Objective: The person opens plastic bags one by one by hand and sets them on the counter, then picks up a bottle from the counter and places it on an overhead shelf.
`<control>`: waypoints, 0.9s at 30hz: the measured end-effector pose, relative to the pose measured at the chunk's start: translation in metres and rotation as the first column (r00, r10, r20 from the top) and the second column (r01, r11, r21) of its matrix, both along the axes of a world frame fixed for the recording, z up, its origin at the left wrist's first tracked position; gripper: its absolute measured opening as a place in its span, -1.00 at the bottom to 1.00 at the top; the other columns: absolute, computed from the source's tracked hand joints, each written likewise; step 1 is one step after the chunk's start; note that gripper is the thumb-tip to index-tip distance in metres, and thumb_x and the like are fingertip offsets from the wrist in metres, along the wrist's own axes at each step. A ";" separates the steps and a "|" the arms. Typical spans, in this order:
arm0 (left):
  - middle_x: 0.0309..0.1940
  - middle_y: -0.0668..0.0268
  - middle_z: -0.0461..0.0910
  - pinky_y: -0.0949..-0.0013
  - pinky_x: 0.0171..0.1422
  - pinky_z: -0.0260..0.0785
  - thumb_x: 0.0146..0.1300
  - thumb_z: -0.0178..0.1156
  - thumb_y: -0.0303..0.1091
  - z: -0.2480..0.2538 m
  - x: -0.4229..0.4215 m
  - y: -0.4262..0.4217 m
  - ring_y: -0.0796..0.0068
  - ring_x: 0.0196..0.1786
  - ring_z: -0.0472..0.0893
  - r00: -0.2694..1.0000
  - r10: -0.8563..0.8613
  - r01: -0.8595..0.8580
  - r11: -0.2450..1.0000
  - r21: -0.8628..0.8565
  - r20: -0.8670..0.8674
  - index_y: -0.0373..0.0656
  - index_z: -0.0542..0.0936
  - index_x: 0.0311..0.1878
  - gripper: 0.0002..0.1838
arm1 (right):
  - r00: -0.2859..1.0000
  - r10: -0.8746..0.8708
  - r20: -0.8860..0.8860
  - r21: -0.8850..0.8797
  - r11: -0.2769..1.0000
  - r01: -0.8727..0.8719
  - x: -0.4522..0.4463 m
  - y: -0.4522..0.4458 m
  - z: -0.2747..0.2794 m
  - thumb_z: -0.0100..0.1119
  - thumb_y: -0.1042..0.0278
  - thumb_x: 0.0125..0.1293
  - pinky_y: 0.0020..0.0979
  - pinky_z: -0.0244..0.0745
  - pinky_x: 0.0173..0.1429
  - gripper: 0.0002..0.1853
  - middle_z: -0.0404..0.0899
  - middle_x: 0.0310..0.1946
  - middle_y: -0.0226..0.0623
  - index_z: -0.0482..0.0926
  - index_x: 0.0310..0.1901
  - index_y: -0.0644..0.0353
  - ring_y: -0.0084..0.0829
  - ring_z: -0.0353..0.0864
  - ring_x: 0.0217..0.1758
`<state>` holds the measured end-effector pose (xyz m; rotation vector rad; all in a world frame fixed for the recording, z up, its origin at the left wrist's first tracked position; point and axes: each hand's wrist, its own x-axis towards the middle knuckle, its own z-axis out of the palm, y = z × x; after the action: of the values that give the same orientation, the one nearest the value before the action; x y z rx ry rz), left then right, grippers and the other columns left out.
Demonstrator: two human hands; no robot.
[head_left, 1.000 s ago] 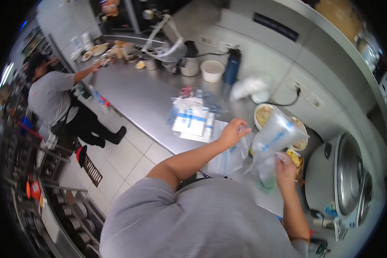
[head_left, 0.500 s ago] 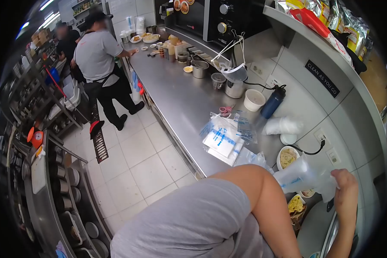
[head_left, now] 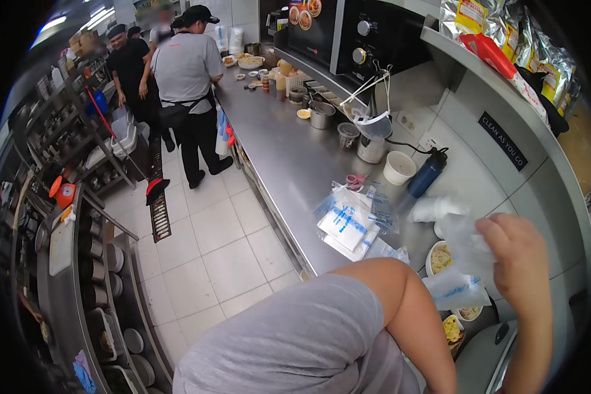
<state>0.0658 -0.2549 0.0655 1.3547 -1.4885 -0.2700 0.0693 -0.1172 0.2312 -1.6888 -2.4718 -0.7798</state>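
Note:
At the right, my right hand [head_left: 517,259] pinches a clear plastic bag [head_left: 467,238] between its fingers. Below it, another clear plastic sheet with blue print [head_left: 452,292] lies over bowls of food; I cannot tell whether the two are joined. A white bowl of pale food [head_left: 439,259] sits just left of the bag. Under the printed sheet a second bowl [head_left: 469,313] partly shows, and yellow food [head_left: 452,328] is nearby. My left arm [head_left: 400,295] bends across the front in a grey sleeve, its hand out of view.
Packs of printed plastic bags [head_left: 348,223] lie on the steel counter [head_left: 269,164], with pink scissors [head_left: 354,181] behind. A white tub [head_left: 398,168] and blue bottle [head_left: 428,174] stand by the wall. Several people work at the far left, one in a grey shirt [head_left: 187,69].
My right hand has moved up and left, lifting the clear bag above the printed sheet. The view has shifted slightly, and a person in black now stands in fuller view.

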 end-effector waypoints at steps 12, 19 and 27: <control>0.06 0.21 0.45 0.18 0.08 0.32 0.02 0.32 -0.13 0.001 0.008 0.018 0.24 0.09 0.42 0.996 0.056 -0.051 0.996 -0.072 0.069 -0.13 0.50 0.02 -0.50 | 0.990 0.106 0.093 -0.172 0.981 -0.089 -0.013 0.021 -0.020 0.07 0.46 -0.11 -0.32 0.31 -0.23 -0.73 0.37 -0.48 -0.30 0.46 -0.27 0.22 -0.30 0.43 -0.37; 0.07 0.21 0.44 0.15 0.12 0.31 0.00 0.33 -0.13 0.000 0.006 0.035 0.19 0.12 0.41 0.984 0.113 -0.098 0.989 -0.114 0.136 -0.12 0.48 0.05 -0.46 | 0.999 0.050 -0.009 -0.204 0.978 -0.050 -0.007 0.012 -0.027 0.04 0.49 -0.08 -0.29 0.32 -0.21 -0.74 0.46 -0.40 -0.26 0.46 -0.26 0.24 -0.25 0.46 -0.33; 0.10 0.20 0.43 0.12 0.16 0.29 -0.02 0.35 -0.13 -0.008 -0.047 0.181 0.13 0.15 0.39 0.463 0.834 -0.648 0.550 -0.527 0.300 -0.12 0.47 0.10 -0.41 | 0.734 -0.368 -0.571 -0.300 0.926 0.231 0.073 -0.094 -0.119 0.09 0.65 -0.12 -0.22 0.43 -0.22 -0.82 0.55 -0.41 -0.08 0.51 -0.39 0.28 -0.06 0.53 -0.33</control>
<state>0.0186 -0.0744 0.0578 1.7290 -1.0844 0.9989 0.1423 -0.2112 0.1118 -2.0265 -1.8859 0.0708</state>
